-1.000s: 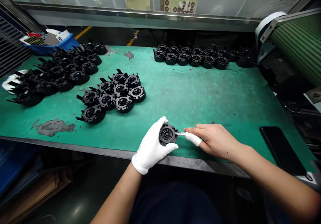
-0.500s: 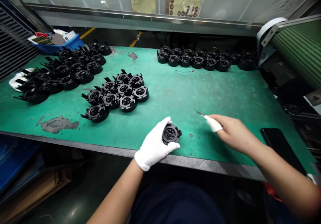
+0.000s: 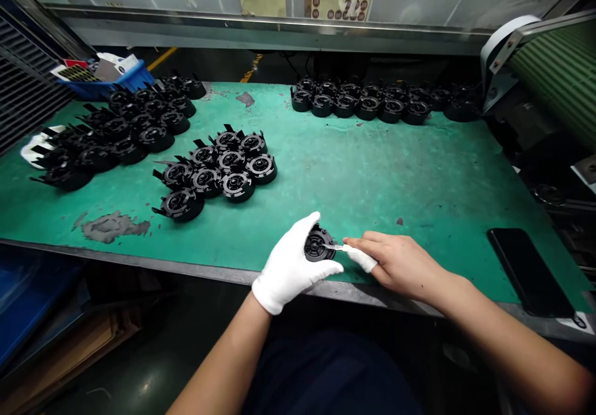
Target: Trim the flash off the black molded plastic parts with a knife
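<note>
My left hand (image 3: 295,263), in a white glove, is closed around a round black plastic part (image 3: 316,245) just above the front edge of the table. The part's ringed face with a central hub is turned up towards me. My right hand (image 3: 395,263) has a white cover on its thumb and pinches a thin, narrow metal blade (image 3: 333,247). The blade's tip lies over the face of the part, close to the hub; whether it touches cannot be made out. Its handle is hidden in my fingers.
Similar black parts (image 3: 235,182) stand grouped on the green table (image 3: 372,179), with more at the left (image 3: 153,134) and a row at the back (image 3: 344,105). A black phone (image 3: 528,272) lies right, a blue bin (image 3: 116,80) back left, and a green conveyor (image 3: 559,74) at the right.
My right hand has moved left and slightly down, bringing the blade from open table onto the black part. My left hand keeps its hold in nearly the same place.
</note>
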Available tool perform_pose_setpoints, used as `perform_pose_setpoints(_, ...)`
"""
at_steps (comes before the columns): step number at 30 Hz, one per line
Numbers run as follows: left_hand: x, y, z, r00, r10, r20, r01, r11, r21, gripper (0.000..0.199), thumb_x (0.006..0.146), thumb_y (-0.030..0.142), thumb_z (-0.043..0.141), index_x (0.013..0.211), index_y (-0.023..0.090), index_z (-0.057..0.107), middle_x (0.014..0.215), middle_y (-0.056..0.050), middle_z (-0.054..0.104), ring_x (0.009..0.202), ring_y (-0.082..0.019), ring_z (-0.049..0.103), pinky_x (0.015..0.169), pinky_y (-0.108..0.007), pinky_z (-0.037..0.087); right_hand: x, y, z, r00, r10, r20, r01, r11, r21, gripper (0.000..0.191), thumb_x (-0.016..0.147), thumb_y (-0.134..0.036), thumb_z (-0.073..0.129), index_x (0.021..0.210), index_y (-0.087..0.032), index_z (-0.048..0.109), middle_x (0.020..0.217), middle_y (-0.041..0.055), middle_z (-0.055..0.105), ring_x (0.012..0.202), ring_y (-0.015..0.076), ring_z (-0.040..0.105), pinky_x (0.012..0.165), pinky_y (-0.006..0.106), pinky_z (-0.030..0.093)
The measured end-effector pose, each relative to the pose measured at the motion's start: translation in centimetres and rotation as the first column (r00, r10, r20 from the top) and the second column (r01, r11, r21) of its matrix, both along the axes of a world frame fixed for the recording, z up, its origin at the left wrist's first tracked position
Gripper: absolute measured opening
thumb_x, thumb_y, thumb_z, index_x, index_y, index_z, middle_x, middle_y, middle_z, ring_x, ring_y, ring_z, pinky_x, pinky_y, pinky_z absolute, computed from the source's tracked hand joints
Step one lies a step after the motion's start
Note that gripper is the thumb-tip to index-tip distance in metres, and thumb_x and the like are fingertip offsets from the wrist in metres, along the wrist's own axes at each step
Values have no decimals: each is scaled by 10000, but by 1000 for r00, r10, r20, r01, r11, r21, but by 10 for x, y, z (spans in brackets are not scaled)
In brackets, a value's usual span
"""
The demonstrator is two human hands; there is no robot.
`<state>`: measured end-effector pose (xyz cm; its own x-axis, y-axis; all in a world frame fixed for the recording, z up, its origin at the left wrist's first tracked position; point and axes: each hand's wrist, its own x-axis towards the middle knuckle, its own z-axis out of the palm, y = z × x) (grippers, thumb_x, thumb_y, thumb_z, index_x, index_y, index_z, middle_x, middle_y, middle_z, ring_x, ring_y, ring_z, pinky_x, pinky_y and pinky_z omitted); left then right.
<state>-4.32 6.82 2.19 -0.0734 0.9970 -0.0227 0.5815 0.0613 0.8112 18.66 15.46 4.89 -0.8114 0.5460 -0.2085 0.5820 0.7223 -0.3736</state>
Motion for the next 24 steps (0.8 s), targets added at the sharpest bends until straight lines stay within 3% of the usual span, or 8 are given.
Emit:
perform_pose_setpoints(3,5,1,-5,1000,15,1,-15,999,33,959,676,558,839,1457,213,402,1468,-128,510,1346,-308,515,1168,-468,403,-5,3,4,1000,8,23,-9,1000,17,421,1009,-300,394,1387,-266,578,1077,55,703,932,218,680,711,304,472)
perform_pose_setpoints(7,3,2,-6,1000,18,-9,-17,999,45,947,674,577,832,1444,219,412,1437,-121,537,1313,-303,544,1142,-460,431,-11,5,5,997,36,68,-39,998,46,430,988,-259,414,1386,-281,575,1067,42,707,921,215,679,671,295,442)
perform_pose_setpoints(13,3,3,-8,1000,16,-11,-16,998,52,906,686,575,825,1426,230,431,1415,-112,551,1292,-297,559,1123,-456,451,-13,-1,6,990,4,142,-19,994,105,475,927,-201,449,1378,-291,569,1024,30,707,807,203,683,592,292,397)
perform_pose_setpoints(24,5,4,-11,999,47,-20,-45,997,66,858,675,522,855,1376,207,474,1347,-88,593,1249,-261,579,1116,-411,452,-16,-15,6,975,-68,211,37,988,150,525,897,-166,417,1394,-266,550,1071,49,690,790,226,687,563,304,391)
